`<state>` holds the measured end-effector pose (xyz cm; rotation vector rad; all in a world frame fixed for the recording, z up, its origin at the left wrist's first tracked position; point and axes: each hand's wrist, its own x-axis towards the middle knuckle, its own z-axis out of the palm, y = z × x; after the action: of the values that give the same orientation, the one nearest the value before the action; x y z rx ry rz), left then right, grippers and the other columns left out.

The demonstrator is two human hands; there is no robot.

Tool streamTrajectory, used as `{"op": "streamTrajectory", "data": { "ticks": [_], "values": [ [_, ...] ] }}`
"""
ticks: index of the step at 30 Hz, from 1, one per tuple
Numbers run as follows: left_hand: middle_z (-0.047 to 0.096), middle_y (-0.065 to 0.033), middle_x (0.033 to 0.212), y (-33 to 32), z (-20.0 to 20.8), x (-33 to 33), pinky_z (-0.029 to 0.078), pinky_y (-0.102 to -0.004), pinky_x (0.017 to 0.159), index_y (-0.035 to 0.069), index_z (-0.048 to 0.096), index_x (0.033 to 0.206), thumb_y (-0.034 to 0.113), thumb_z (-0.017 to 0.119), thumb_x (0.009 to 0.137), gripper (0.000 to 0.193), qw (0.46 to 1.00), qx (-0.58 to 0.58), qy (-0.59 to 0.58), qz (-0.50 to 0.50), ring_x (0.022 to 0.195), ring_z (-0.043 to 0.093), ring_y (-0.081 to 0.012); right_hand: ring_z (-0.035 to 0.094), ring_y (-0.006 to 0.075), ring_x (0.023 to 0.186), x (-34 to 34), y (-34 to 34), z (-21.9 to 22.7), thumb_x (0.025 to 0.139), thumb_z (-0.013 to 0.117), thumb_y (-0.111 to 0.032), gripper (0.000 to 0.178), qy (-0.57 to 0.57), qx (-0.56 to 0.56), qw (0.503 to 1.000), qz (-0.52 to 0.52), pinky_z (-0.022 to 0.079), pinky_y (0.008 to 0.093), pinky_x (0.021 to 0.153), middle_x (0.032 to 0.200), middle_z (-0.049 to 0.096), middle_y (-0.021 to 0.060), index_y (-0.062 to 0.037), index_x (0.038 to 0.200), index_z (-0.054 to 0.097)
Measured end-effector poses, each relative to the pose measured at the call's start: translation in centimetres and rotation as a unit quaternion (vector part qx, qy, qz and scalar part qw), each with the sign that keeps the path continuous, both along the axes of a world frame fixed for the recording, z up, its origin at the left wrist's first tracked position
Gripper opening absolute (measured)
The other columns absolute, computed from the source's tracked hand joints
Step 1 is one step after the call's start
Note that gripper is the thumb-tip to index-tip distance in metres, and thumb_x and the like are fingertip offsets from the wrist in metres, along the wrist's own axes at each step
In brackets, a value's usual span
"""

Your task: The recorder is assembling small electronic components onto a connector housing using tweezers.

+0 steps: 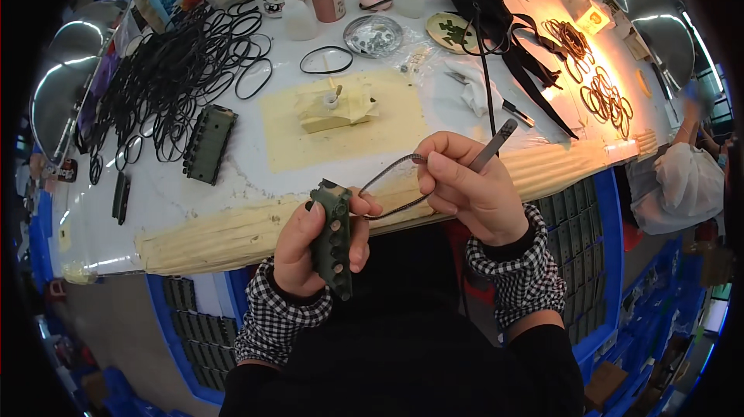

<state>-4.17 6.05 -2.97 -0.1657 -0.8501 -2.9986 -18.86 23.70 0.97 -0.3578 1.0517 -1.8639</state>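
Observation:
My left hand (pixel 293 256) is closed around a dark green toy tank hull (pixel 333 240), tilted so its row of road wheels shows. A thin black rubber track loop (pixel 403 159) stretches between the two hands. Its left end is at the fingers of my left hand, beside the hull; whether it touches the wheels I cannot tell. The right end is pinched between thumb and forefinger of my right hand (pixel 484 194). Grey tweezers (pixel 494 144) also sit in that hand, their broad end sticking up past the fingers.
A second green hull (pixel 210 144) and a narrow green part (pixel 121 198) lie at left, near a heap of black track loops (pixel 167 80). Mid-table stands a taped block (pixel 337 112) with a small cup. Blue trays (pixel 610 246) of green parts flank me below the padded table edge (pixel 232 237).

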Motion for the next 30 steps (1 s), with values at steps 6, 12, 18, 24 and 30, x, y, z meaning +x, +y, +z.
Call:
{"op": "streamTrajectory", "data": {
  "ticks": [6,12,18,24,30],
  "values": [
    [0.049,-0.0181,0.121,-0.8,0.0,0.6,0.046,-0.0272,0.058,-0.01,0.045,0.123,0.036,0.033,0.101,0.052,0.999,0.026,0.007,0.027,0.071,0.053,-0.0147,0.039,0.0013,0.052,0.7,-0.4,0.3,0.093,0.057,-0.012,0.025,0.055,0.039,0.998,-0.005,0.033,0.0158,0.049,0.088,0.065,0.0077,0.0005,0.115,0.056],
    [0.049,-0.0189,0.12,-0.6,-0.2,0.3,0.047,-0.0281,0.058,-0.01,0.048,0.12,0.037,0.035,0.1,0.052,0.999,0.019,0.046,0.012,0.072,0.054,-0.0152,0.041,0.0012,0.052,1.4,-0.6,0.5,0.091,0.058,-0.008,0.025,0.149,0.082,0.985,-0.032,0.033,0.0158,0.049,0.094,0.065,0.0099,0.0018,0.115,0.056],
    [0.051,-0.0176,0.119,-0.3,0.0,0.5,0.046,-0.0281,0.059,-0.007,0.049,0.12,0.037,0.033,0.101,0.05,0.997,0.037,0.057,0.021,0.072,0.054,-0.0151,0.058,0.0055,0.069,2.5,-0.9,-0.2,0.081,0.068,0.0,0.025,0.416,0.12,0.887,-0.163,0.04,0.018,0.054,0.096,0.064,0.0082,-0.0013,0.105,0.063],
    [0.051,-0.0154,0.119,-0.1,0.4,0.2,0.044,-0.0268,0.06,-0.004,0.048,0.122,0.036,0.03,0.101,0.049,0.995,0.087,0.044,0.029,0.072,0.052,-0.014,0.064,0.0227,0.069,3.9,-1.7,-0.7,0.072,0.072,0.002,0.027,0.62,0.037,0.77,-0.145,0.051,0.0298,0.059,0.089,0.062,0.0101,-0.0029,0.097,0.064],
    [0.051,-0.0145,0.119,-0.3,0.6,0.3,0.044,-0.0262,0.06,-0.003,0.048,0.123,0.036,0.03,0.102,0.048,0.991,0.116,0.054,0.029,0.071,0.05,-0.0131,0.063,0.0217,0.066,3.9,-2.0,-1.9,0.072,0.071,0.002,0.021,0.646,0.049,0.743,-0.167,0.05,0.029,0.055,0.082,0.061,0.0082,-0.003,0.091,0.066]
  ]
}}
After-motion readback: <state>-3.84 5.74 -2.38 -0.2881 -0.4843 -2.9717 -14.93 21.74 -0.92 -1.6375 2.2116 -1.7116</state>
